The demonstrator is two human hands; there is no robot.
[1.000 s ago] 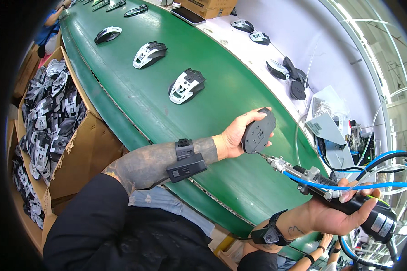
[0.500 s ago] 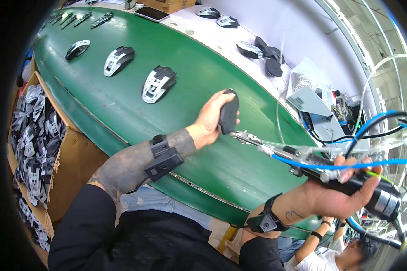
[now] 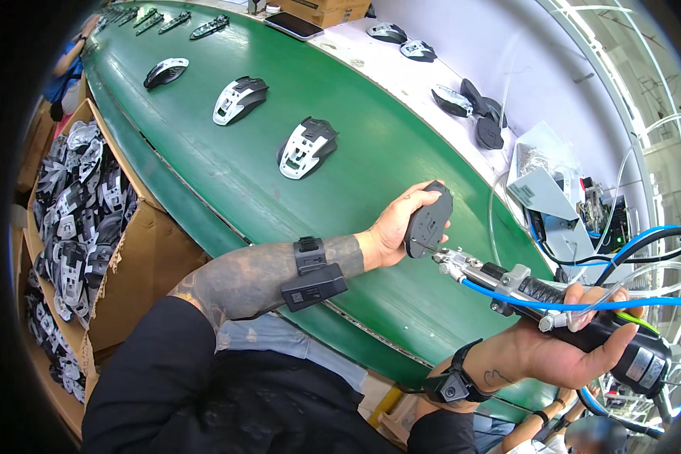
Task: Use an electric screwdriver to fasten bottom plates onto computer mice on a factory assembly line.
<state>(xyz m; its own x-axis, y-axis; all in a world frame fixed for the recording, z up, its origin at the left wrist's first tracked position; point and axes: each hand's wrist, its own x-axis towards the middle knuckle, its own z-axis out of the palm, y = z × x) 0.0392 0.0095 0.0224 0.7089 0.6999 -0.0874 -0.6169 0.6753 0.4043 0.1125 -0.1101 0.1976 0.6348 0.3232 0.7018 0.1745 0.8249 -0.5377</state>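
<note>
Between the fingers and thumb of my left hand (image 3: 390, 233) is a black computer mouse (image 3: 430, 218), tilted so its flat underside with small holes faces the tool. My right hand (image 3: 564, 349) is wrapped round a powered screwdriver (image 3: 528, 290) with a metal nose, a blue hose and clear tubing. The screwdriver's bit meets the lower end of the mouse's underside; whether it sits in a hole or on a screw is too small to tell. Beyond my left hand, white-and-black mouse shells (image 3: 307, 148) lie in a spaced row on the green belt (image 3: 371, 181).
Left stands a cardboard box (image 3: 145, 246) heaped with mouse shells (image 3: 72, 227). Dark narrow parts (image 3: 209, 27) lie at the belt's far end. The white ledge (image 3: 401, 76) holds a tablet-like device (image 3: 293, 25) and more mice. Right are a metal feeder unit (image 3: 541, 181) and another person's arms (image 3: 541, 424).
My left hand has turned the mouse, showing more of its underside. The screwdriver's bit, apart from it before, now meets its lower end. The whole view has shifted slightly.
</note>
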